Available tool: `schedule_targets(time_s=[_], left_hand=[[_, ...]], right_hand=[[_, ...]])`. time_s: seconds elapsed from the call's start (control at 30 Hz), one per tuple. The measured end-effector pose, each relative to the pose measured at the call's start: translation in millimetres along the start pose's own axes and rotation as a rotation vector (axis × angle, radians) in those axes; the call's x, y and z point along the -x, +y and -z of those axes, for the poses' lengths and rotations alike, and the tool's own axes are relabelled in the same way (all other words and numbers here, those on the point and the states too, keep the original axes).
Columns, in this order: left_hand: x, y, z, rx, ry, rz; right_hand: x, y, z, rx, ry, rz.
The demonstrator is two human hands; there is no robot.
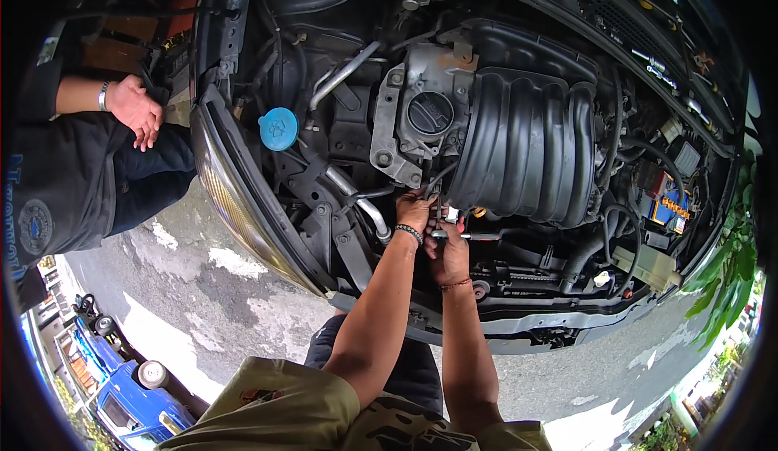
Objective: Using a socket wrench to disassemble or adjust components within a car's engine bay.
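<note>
I have both hands in an open car engine bay, in front of the black ribbed intake manifold [527, 143]. A chrome-coloured tool that looks like a ratchet [478, 236] lies across the grip of my right hand [448, 258], which is closed on it. Just above that grip are a small white piece [452, 215] and a bit of red. My left hand [414, 211] is beside it, fingers bent in among thin black hoses below the oil filler cap [429, 114]. What its fingertips hold is hidden.
A blue washer-fluid cap [279, 129] sticks up at the left, near the headlight [243, 200]. The battery [669, 206] is at the right. Another person's hand [134, 111] hangs beyond the left fender. Sockets and tools [655, 68] lie along the windscreen edge.
</note>
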State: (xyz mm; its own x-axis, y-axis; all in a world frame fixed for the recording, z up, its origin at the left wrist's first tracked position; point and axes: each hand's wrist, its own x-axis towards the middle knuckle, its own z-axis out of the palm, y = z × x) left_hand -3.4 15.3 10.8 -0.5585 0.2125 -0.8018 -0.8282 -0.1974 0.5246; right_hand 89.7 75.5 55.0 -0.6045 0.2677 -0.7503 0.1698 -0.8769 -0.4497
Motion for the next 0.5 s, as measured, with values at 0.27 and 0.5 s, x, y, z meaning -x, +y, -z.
schedule_targets(time_s=[0.27,0.5], left_hand=[[-27.1,-34.6,14.8,-0.052,-0.026,-0.239],[2.0,-7.8,5.0,-0.022,-0.116,-0.068]], right_hand=[[1.0,12.7,-23.6,1.37,0.386,0.302],[-16.4,18.9,-3.1,1.294,0.211,0.95]])
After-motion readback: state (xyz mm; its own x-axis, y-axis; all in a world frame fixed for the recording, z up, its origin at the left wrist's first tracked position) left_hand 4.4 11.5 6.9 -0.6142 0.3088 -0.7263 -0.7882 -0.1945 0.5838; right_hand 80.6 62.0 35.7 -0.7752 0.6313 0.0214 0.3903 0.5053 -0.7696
